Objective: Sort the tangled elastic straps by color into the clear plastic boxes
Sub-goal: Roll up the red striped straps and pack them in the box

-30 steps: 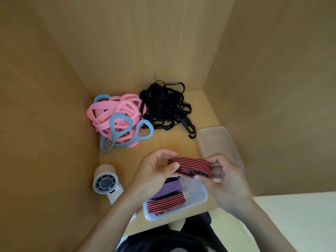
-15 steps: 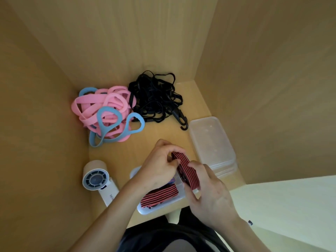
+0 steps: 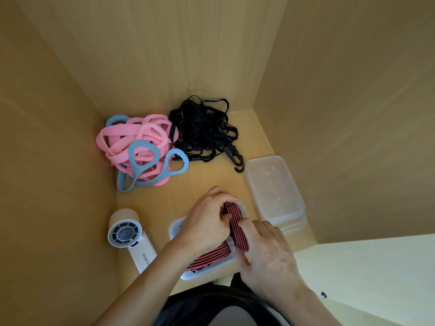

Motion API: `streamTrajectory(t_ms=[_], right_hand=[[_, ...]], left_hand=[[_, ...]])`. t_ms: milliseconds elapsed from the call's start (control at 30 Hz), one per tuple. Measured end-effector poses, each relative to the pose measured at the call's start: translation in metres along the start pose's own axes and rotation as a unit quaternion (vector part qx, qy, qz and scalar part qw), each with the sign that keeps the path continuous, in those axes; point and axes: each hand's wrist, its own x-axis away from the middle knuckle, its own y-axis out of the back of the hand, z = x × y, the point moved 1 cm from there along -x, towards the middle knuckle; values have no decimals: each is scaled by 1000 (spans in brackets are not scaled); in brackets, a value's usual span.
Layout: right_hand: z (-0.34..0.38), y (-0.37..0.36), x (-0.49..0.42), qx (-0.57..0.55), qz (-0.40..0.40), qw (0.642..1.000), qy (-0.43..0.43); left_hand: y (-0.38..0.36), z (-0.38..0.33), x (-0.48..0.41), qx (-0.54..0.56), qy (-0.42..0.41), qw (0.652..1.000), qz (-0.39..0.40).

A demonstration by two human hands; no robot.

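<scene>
Striped strap [image 3: 236, 225], red and black, is folded into a short bundle and held just over the clear box [image 3: 175, 228] at the shelf's near edge. The left hand [image 3: 207, 222] pinches its far end and the right hand [image 3: 268, 252] its near side, both close together. Another striped strap already lies in that box. The pink-and-blue tangle [image 3: 138, 147] and black tangle [image 3: 202, 130] sit unsorted at the back corners. Once released, the springy fold may pop open and spill over the rim. Pressing down could tip the box off the edge.
</scene>
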Motion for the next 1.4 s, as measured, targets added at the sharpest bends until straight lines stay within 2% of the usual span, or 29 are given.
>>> streamTrajectory(t_ms=[167,300,367,500,800,967,1234,1401], right_hand=[[7,-4,1,-20,-8,999,-32],[7,-7,2,-27,-8,999,-45],[6,-6,1,-22,-4,999,-48],[4,-4,-4,-14,18,999,-43],[-1,-8,-14,-26,64,997,-42],[-11,-4,-22,-71,91,992,-55],[-9,2,-35,-67,137,987,-57],[-8,6,-37,-49,134,989,-38]], left_hand=[[0,-1,4,-29,6,999,-40],[2,-5,8,-151,-27,985,-79],[5,-4,8,-183,-43,980,-72],[8,-4,4,-190,-57,979,-44],[5,-2,11,-243,-118,962,-34],[6,-3,8,-249,-128,960,-29],[4,1,1,-262,-111,959,16],[11,1,2,-238,-111,964,30]])
